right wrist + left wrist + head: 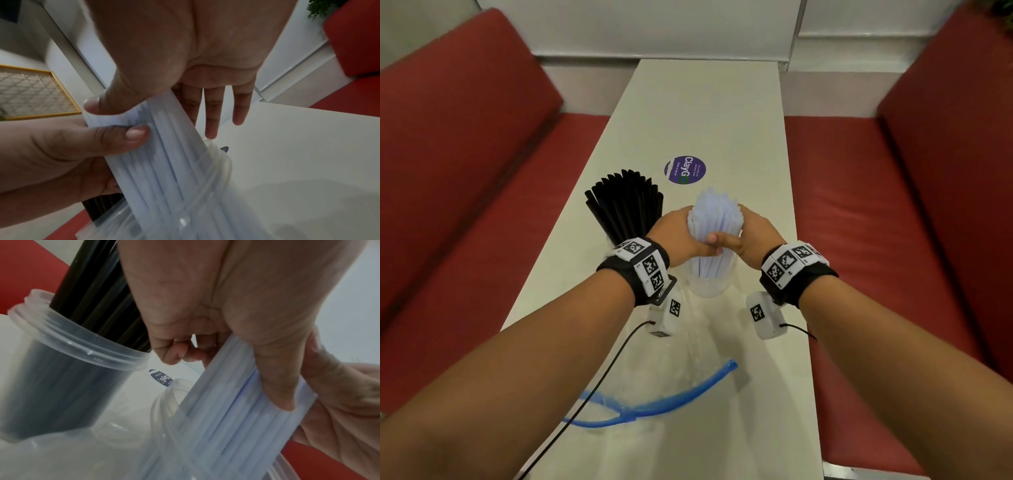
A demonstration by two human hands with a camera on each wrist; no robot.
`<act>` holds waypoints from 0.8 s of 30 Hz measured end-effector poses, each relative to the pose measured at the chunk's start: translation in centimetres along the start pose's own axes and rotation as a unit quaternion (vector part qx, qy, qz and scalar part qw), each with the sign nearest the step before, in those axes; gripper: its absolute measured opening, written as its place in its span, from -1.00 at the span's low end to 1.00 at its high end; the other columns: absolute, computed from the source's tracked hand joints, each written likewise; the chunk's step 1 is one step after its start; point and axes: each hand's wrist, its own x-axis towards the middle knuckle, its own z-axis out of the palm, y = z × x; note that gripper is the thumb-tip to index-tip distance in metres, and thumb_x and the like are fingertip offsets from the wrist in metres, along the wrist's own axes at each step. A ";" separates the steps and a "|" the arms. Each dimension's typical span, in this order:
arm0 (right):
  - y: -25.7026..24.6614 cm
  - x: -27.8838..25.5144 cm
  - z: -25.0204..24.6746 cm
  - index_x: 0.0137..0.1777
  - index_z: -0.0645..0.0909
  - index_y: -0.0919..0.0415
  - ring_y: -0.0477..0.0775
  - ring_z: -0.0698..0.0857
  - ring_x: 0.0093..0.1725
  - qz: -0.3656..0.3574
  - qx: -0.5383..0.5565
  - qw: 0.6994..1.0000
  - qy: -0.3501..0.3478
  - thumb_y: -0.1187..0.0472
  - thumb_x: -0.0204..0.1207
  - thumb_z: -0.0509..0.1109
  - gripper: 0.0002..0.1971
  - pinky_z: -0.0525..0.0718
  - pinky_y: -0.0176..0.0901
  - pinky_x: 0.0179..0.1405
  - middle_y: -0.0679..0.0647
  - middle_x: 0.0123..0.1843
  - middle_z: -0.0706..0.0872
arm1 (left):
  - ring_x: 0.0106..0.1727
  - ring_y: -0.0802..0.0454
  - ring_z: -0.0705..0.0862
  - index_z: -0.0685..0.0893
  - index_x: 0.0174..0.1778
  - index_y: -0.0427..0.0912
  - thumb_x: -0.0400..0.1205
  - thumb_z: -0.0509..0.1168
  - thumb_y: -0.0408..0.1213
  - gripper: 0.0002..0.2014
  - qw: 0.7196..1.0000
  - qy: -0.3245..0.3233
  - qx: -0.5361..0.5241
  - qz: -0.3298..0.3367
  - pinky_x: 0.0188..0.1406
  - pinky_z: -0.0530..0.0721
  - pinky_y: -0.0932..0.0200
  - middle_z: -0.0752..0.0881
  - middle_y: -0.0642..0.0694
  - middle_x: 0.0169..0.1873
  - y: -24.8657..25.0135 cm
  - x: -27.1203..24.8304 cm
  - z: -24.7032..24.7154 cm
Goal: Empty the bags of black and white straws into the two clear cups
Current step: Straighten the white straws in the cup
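A bundle of white straws [714, 212] [236, 418] [164, 162] stands with its lower ends inside a clear cup [709, 287] [162, 402] [223, 165] at mid-table. My left hand [681, 234] [230, 369] grips the bundle from the left, fingers and thumb curled round it. From the right my right hand [753, 234] [152, 118] holds it too, thumb wrapped over the straws and fingers straight behind them. Just left, black straws [625, 205] [98, 288] [98, 207] fan out of the other clear cup [61, 369], which my left wrist mostly hides in the head view.
Crumpled clear bags [671, 370] with blue zip strips [681, 394] lie on the white table [705, 102] near me. A purple round sticker [685, 170] sits beyond the cups. Red benches [465, 171] [928, 205] flank the narrow table. Black wrist cables trail over the near edge.
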 end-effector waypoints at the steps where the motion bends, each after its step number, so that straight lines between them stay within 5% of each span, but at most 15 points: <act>1: 0.3 0.0 0.1 0.43 0.55 0.14 0.16 0.68 0.27 0.000 0.004 1.000 -0.005 -0.21 0.38 0.53 -0.32 0.54 -0.11 0.18 0.12 0.32 0.74 | 0.05 0.01 0.78 0.70 0.14 0.04 0.29 0.65 0.02 -0.48 1.000 -0.004 0.003 0.003 0.06 0.73 0.09 0.80 0.06 -0.02 0.0 0.0 0.1; 6: -0.4 0.1 0.0 0.36 0.60 0.17 0.21 0.72 0.19 0.005 0.012 1.000 0.026 -0.17 0.55 0.38 -0.48 0.65 0.02 0.21 0.18 0.24 0.78 | 0.07 -0.02 0.75 0.69 0.19 -0.10 0.39 0.63 -0.03 -0.50 1.000 0.002 -0.012 0.010 0.08 0.69 0.08 0.78 0.00 0.00 0.7 -0.4 -0.5; 13: -0.3 0.4 -0.4 0.51 0.43 0.21 0.21 0.66 0.28 0.022 -0.028 0.999 -0.019 -0.21 0.58 0.31 -0.36 0.57 -0.03 0.21 0.15 0.37 0.68 | 0.17 -0.09 0.75 0.69 0.29 -0.11 0.38 0.64 -0.03 -0.42 0.999 -0.014 -0.036 -0.003 0.26 0.69 -0.14 0.80 -0.10 0.14 0.7 -1.0 -1.0; 18: -0.1 -0.3 -1.0 0.66 0.21 0.23 0.28 0.62 0.44 0.039 -0.024 0.999 -0.009 -0.34 0.50 0.30 -0.11 0.57 0.08 0.39 0.21 0.52 0.59 | 0.21 -0.04 0.76 0.61 0.33 -0.07 0.34 0.66 -0.02 -0.34 0.998 0.013 -0.051 -0.020 0.27 0.71 -0.08 0.79 -0.02 0.17 0.7 -2.5 -1.6; 21: 0.3 -2.6 -2.4 0.69 0.12 0.23 0.21 0.61 0.43 0.040 0.011 0.999 0.035 -0.21 0.59 0.28 -0.18 0.54 -0.04 0.35 0.21 0.55 0.55 | 0.31 -0.02 0.72 0.47 0.53 -0.14 0.43 0.62 -0.06 -0.22 0.998 0.052 0.012 -0.022 0.29 0.67 0.05 0.70 -0.09 0.35 0.9 -4.8 -3.2; 24: 3.0 -7.5 -3.5 0.58 0.36 0.24 0.02 0.64 0.21 0.044 0.037 0.994 0.092 -0.06 0.66 0.25 -0.42 0.47 -0.29 0.14 0.05 0.31 0.65 | 0.08 0.06 0.77 0.62 0.43 -0.06 0.51 0.53 -0.03 -0.43 0.993 0.115 0.017 -0.014 0.24 0.71 0.05 0.79 -0.02 0.17 0.5 -9.0 -5.2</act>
